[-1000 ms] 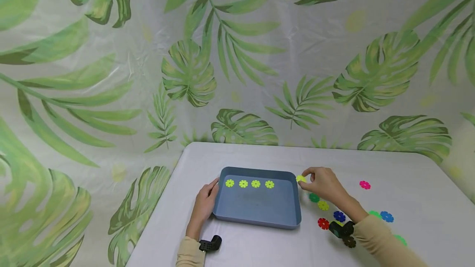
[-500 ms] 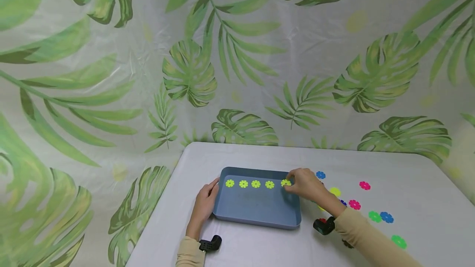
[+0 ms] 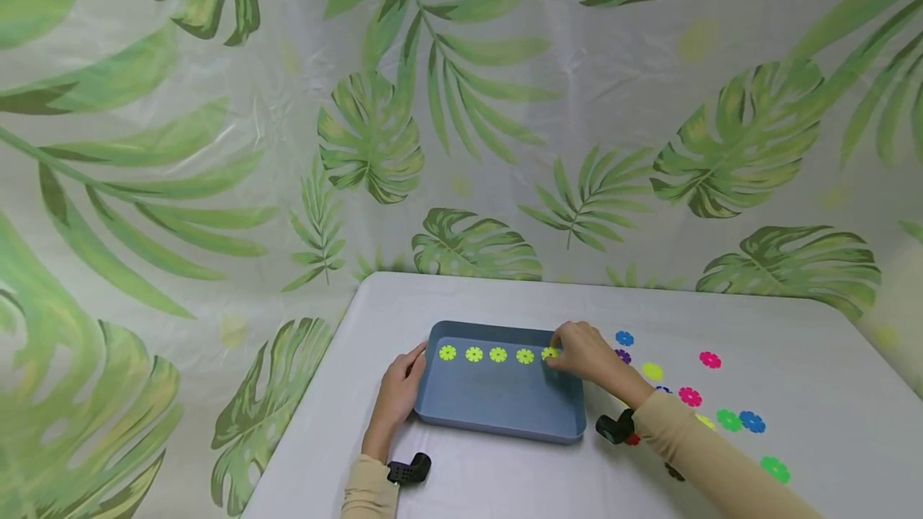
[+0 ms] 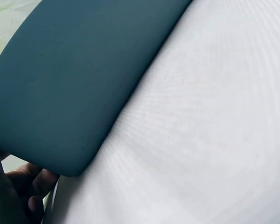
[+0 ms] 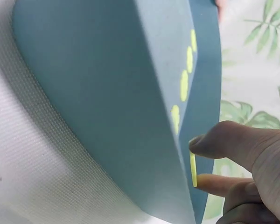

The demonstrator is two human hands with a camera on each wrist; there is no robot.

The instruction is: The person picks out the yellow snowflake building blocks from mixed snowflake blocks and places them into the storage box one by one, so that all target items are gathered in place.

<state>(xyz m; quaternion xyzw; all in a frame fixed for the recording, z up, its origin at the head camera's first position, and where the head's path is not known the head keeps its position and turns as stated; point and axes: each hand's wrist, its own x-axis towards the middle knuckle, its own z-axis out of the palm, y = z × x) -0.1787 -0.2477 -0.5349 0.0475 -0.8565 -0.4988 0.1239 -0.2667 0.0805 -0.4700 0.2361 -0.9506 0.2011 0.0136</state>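
A blue-grey tray (image 3: 497, 429) lies on the white table. Its left side is held by my left hand (image 3: 397, 392), whose fingers (image 4: 30, 179) show at the tray's corner in the left wrist view. My right hand (image 3: 587, 352) reaches over the tray's right wall. Between thumb and finger it pinches a yellow-green flower-shaped disc (image 5: 193, 170), seen edge-on in the right wrist view. Several like discs, such as the leftmost disc (image 3: 448, 353), lie in a row along the tray's far side, the pinched one at the row's right end.
Right of the tray lie several loose flower-shaped discs, among them a pink disc (image 3: 710, 360), a blue disc (image 3: 752, 422) and a green disc (image 3: 775, 469). My right forearm (image 3: 710, 455) hides part of that group. A leaf-patterned curtain (image 3: 476, 142) hangs behind the table.
My right hand has moved left from outside the tray's right wall, bringing the yellow-green disc to the right end of the row. My left hand stays on the tray's left side.
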